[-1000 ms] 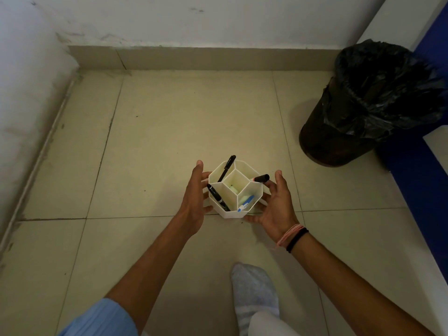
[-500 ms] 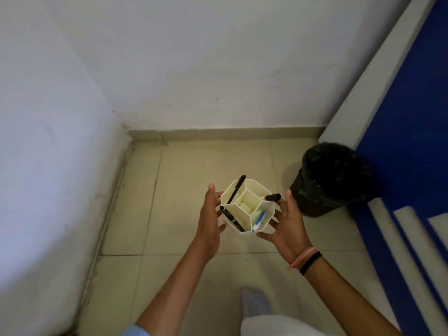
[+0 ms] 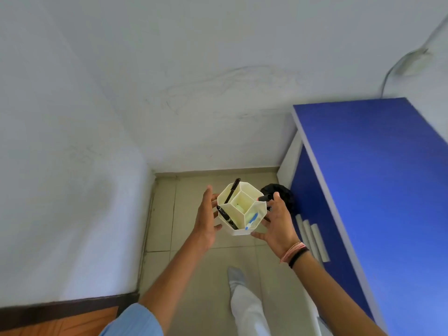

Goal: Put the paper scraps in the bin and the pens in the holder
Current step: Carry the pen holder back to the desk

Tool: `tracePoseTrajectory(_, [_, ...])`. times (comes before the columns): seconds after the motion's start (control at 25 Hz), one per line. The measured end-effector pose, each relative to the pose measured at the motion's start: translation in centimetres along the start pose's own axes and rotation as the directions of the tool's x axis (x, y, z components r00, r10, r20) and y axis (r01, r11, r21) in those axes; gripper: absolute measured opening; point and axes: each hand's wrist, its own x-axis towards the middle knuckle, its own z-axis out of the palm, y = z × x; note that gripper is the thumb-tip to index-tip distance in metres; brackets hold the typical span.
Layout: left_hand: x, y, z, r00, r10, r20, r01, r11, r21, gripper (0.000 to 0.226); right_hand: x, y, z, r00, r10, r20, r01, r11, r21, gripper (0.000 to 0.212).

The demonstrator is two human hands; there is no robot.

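Note:
A white hexagonal pen holder [image 3: 254, 204] with several compartments is held up in the air between my two hands. My left hand [image 3: 206, 215] presses its left side and my right hand [image 3: 278, 220] cups its right side. Two black pens [image 3: 232, 191] stand in its left compartments, a blue and white pen [image 3: 251, 221] leans in the front right one, and a dark marker [image 3: 264, 198] pokes out at the right. The black-lined bin [image 3: 282, 192] sits on the floor behind my right hand, mostly hidden. No paper scraps show.
A blue desk [image 3: 378, 180] with white handles [image 3: 312, 236] fills the right side. White walls [image 3: 97, 117] close off the left and back. A socked foot [image 3: 236, 277] stands on the tiled floor [image 3: 194, 275] below the holder. A wooden surface [image 3: 60, 323] shows at bottom left.
The holder has risen from the floor, gripped by both hands. The view has lifted with it, so the floor and bin look smaller and the desk top has come into sight.

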Motion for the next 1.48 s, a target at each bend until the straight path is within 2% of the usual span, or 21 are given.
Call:
tracePoseTrajectory(0.12, [-6.1, 1.7, 1.7, 1.0, 0.002, 0.021, -0.002, 1.0, 0.01, 0.051, -6.1, -2.2, -0.4, 1.0, -0.013, -0.007, 0.013, 1.0, 0.02, 0.06])
tracePoseTrajectory(0.36, [-11.1, 0.2, 5.6, 0.996, -0.003, 0.087, -0.002, 0.998, 0.06, 0.054, -12.2, -3.4, -4.4, 0.998, -0.056, -0.035, 0.058, 0.996, 0.063, 0.069])
tracePoseTrajectory(0.56, [-10.8, -1.6, 11.5, 0.987, -0.052, 0.149, 0.032, 0.99, 0.134, 0.058, -13.0, -5.6, -9.9, 0.993, -0.068, -0.095, 0.079, 0.989, 0.123, 0.044])
tracePoseTrajectory(0.72, [-7.4, -2.1, 20.7, 0.975, -0.104, 0.199, 0.064, 0.978, 0.2, 0.053, -10.3, -9.5, -17.1, 0.985, -0.051, -0.165, 0.076, 0.986, 0.148, 0.055])
tracePoseTrajectory(0.88, [-2.0, -2.1, 31.6, 0.948, -0.17, 0.269, 0.106, 0.966, 0.238, 0.065, -5.7, -14.3, -25.0, 0.956, -0.071, -0.285, 0.117, 0.983, 0.145, 0.06])
tracePoseTrajectory(1.12, [6.6, -2.7, 44.7, 0.944, -0.205, 0.257, 0.124, 0.946, 0.299, 0.067, 1.6, -20.1, -32.8, 0.923, -0.062, -0.379, 0.146, 0.969, 0.198, 0.057])
tracePoseTrajectory(1.32, [11.3, -3.8, 48.5, 0.949, -0.221, 0.226, 0.137, 0.932, 0.337, 0.058, 5.9, -21.3, -35.4, 0.924, -0.026, -0.381, 0.12, 0.967, 0.224, 0.051])
tracePoseTrajectory(1.48, [12.4, -4.3, 49.1, 0.952, -0.214, 0.219, 0.12, 0.919, 0.375, 0.055, 7.2, -20.6, -36.3, 0.925, -0.022, -0.38, 0.115, 0.968, 0.221, 0.051])
